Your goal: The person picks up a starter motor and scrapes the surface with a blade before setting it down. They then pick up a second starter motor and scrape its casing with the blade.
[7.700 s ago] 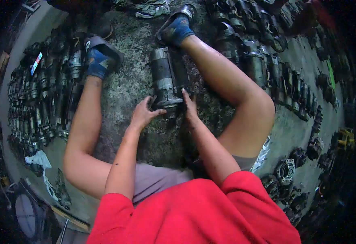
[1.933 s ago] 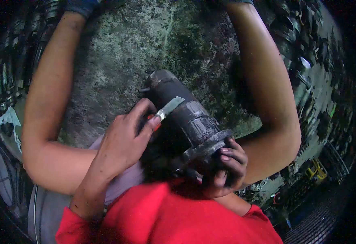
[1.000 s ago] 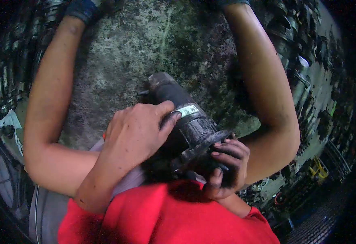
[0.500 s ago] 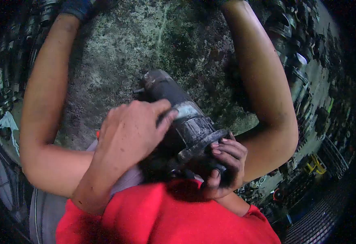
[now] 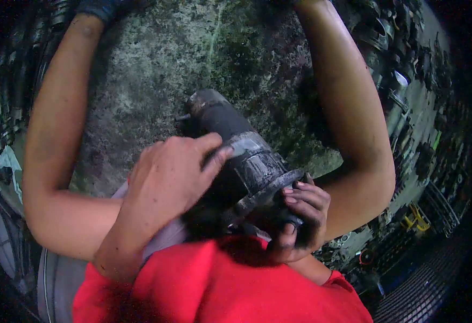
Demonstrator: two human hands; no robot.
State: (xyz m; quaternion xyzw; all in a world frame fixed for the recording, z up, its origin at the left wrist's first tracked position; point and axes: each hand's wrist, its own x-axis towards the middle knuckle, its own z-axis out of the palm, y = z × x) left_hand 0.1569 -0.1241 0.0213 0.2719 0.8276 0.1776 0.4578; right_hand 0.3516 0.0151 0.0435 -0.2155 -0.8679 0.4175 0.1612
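Observation:
A dark, grimy cylindrical metal part [image 5: 222, 119] with a flange [image 5: 271, 188] lies tilted between my bent legs. My left hand [image 5: 166, 175] is over its left side, thumb and index finger close together at a pale patch [image 5: 245, 145] on the cylinder. Whether that patch is a thin piece in my fingers or part of the surface is unclear. Blackened fingers of my right hand [image 5: 306, 212] wrap round the flanged lower end, which is partly in shadow.
Stained concrete floor [image 5: 155, 70] lies beyond the part. My bare legs [image 5: 58, 124] frame it on both sides. Many metal parts [image 5: 397, 81] crowd the right, with a yellow object [image 5: 419, 218] lower down. A white cloth [image 5: 8, 161] is at the far left.
The cylinder and my right hand have shifted very slightly to the right. My left hand has moved a little left, with its fingertips still by the pale patch.

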